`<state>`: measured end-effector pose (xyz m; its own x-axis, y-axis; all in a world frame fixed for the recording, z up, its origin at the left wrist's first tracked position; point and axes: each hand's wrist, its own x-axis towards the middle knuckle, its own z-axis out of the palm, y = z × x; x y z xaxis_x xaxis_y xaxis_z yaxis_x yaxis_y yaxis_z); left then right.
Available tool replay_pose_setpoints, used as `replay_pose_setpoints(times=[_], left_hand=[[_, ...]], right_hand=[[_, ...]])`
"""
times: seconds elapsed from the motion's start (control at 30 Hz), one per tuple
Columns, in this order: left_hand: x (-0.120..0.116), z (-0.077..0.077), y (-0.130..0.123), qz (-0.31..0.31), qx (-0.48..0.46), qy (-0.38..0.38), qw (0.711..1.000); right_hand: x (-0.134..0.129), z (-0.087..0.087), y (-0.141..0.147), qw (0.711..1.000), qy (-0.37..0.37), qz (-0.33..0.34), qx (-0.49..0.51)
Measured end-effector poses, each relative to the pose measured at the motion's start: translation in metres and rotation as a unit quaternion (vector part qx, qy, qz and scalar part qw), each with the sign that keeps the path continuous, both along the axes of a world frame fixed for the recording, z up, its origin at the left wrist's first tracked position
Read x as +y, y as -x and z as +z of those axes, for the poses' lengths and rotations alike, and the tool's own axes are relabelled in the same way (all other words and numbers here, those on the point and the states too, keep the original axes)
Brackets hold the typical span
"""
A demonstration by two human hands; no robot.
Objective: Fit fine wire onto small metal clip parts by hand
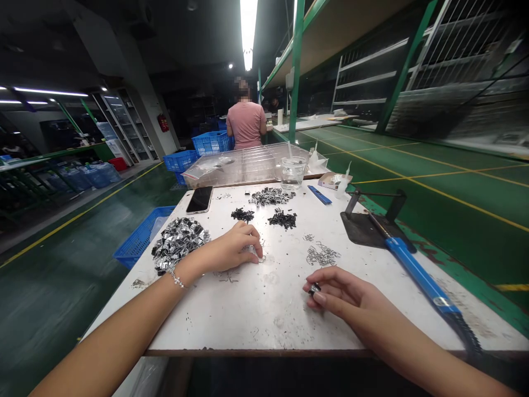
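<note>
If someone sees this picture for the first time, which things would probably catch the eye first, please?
Probably the blue-handled tool, lying along the right side of the white table, its front end at a dark stand. Next, the shiny heap of silver-and-black pieces at the table's left, beside the left hand. Nearer the front, the right hand holds a small dark, shiny part in its fingertips.

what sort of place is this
Likely an assembly workshop: piles of small parts on a white worktop, a blue-handled tool resembling a soldering iron, and yellow-striped green flooring.
</note>
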<state>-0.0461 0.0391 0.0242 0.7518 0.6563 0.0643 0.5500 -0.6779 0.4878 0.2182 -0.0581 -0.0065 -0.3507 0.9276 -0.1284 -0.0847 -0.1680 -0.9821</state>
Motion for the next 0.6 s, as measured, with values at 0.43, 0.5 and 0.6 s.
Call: replay_pose_setpoints(times=[0.43, 0.5, 0.6], left_hand=[[-0.015, -0.002, -0.017, 0.014, 0.023, -0.051, 0.998], [-0.016, -0.001, -0.017, 0.006, 0.001, -0.068, 0.998], [-0.019, 0.005, -0.019, 0.027, -0.061, -0.066, 0.996]], right_hand=[[-0.001, 0.000, 0.002, 1.000, -0.004, -0.029, -0.007], [-0.001, 0.001, 0.002, 0.999, -0.001, -0.035, -0.001], [-0.001, 0.000, 0.002, 0.999, 0.002, -0.044, -0.001]])
